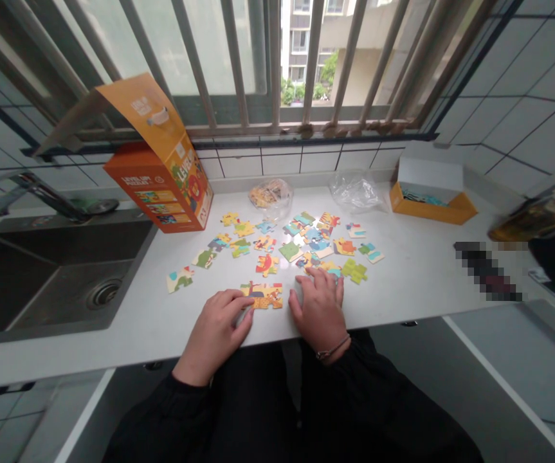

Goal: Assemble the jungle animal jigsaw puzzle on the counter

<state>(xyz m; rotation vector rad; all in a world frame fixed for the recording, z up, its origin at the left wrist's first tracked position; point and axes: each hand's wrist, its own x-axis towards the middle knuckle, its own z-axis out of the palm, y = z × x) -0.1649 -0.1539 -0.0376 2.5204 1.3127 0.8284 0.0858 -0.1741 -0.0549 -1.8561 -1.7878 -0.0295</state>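
Near the counter's front edge lies a small group of joined jigsaw pieces (262, 296) in orange and yellow. The fingertips of my left hand (215, 334) touch its left end, but I cannot tell whether they grip it. My right hand (319, 316) rests spread on the white counter (402, 276), just right of the joined pieces and below a green puzzle piece (354, 271). Several loose cardboard puzzle pieces (265, 243) lie scattered farther back, some overlapping in a loose heap (313, 236).
An orange puzzle box (161, 186) stands at the back left, and its open orange tray (431, 196) sits back right. Clear plastic bags (354, 191) lie along the wall. A steel sink (65, 276) adjoins the counter's left side. A pixelated strip (487, 271) lies to the right.
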